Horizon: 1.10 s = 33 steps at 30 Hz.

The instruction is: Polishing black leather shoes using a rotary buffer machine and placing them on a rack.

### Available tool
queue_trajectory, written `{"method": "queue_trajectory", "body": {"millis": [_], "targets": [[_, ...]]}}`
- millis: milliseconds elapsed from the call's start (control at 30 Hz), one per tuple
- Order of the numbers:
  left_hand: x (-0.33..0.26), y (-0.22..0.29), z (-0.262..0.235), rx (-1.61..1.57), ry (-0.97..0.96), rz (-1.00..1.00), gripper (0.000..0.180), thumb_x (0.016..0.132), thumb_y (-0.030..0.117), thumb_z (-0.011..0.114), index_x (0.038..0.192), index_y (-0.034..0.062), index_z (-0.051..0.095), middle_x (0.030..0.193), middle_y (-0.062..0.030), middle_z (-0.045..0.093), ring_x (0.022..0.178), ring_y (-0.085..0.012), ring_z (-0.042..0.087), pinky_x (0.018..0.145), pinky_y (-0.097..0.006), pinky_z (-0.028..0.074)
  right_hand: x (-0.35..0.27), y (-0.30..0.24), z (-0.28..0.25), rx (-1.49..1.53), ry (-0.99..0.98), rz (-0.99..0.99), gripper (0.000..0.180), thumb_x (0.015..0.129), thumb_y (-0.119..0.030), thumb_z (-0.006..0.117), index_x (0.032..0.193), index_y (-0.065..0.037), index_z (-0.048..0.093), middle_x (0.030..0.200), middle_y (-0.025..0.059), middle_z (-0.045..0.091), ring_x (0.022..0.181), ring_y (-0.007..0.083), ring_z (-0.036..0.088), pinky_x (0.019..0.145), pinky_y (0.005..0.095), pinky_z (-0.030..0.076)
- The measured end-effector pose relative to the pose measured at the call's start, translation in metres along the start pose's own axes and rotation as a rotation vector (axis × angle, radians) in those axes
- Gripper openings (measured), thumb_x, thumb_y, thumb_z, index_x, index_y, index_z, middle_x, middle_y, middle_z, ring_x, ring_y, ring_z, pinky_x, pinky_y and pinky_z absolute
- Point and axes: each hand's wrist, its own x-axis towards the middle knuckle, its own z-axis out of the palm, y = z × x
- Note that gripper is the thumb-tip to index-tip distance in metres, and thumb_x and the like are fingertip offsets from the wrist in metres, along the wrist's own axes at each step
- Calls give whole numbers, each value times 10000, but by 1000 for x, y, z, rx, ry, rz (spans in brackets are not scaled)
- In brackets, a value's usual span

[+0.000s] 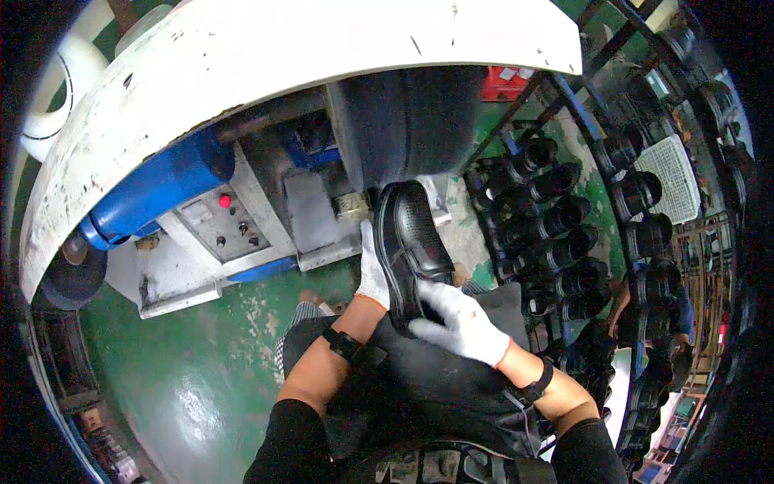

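Observation:
A black shoe (415, 230) with a perforated upper is held in front of me, its toe pointing away. My left hand (372, 274), in a white glove, grips the shoe along its left side and sole edge; part of the fingers is hidden behind it. My right hand (468, 324), also gloved in white, is at the heel end, its fingers bent round the opening and back of the shoe. Just beyond the toe is a wide dark roller (407, 121) of a machine, its surface looking smeared. Whether the toe touches the roller, I cannot tell.
The machine's white hood (322, 40) arches over the roller. A blue motor (161, 189) and a panel with a red button (225, 201) sit at left. Racks of black shoes (564, 218) stand at right, with a white plastic basket (669, 177); part of another person (685, 310) shows behind.

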Motion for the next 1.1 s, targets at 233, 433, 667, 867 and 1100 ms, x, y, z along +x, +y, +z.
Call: {"method": "queue_trajectory", "body": {"millis": [233, 433, 667, 867, 1100], "targets": [[13, 20, -16, -1, 47, 236, 433, 987, 438, 429, 1172, 91, 610, 1070, -90, 667, 928, -225, 642, 828, -374, 551, 57, 22, 20, 2156, -127, 653, 523, 1027, -385, 384, 1337, 29, 459, 1329, 164, 540, 1216, 271, 518, 1053, 380, 412], [53, 37, -16, 142, -21, 358, 731, 914, 664, 403, 1318, 62, 495, 1235, -119, 588, 1067, -280, 584, 965, -386, 471, 80, 123, 55, 1964, 36, 638, 412, 1012, -357, 424, 1179, -12, 577, 1158, 110, 637, 1063, 205, 583, 936, 314, 459], [56, 79, 23, 247, 202, 387, 843, 884, 712, 410, 1451, 89, 363, 1425, -104, 449, 1246, -298, 474, 1065, -390, 379, 126, 110, 37, -417, 56, -103, 216, 897, -154, 486, 1039, -52, 613, 923, 105, 623, 887, 205, 593, 770, 333, 493], [53, 112, 31, 317, 252, 445, 701, 944, 600, 397, 1428, 94, 396, 1402, -99, 479, 1237, -290, 492, 1060, -395, 391, 159, 143, 42, -720, 59, -211, 249, 822, -107, 537, 1049, -42, 616, 922, 133, 602, 891, 252, 575, 781, 370, 476], [46, 109, 32, 316, 272, 433, 540, 1007, 468, 390, 1392, 94, 447, 1362, -98, 530, 1208, -281, 527, 1051, -404, 408, 138, 146, 39, -696, 4, -113, 289, 834, -131, 539, 1098, -31, 600, 1014, 158, 587, 972, 290, 548, 852, 389, 447]]}}
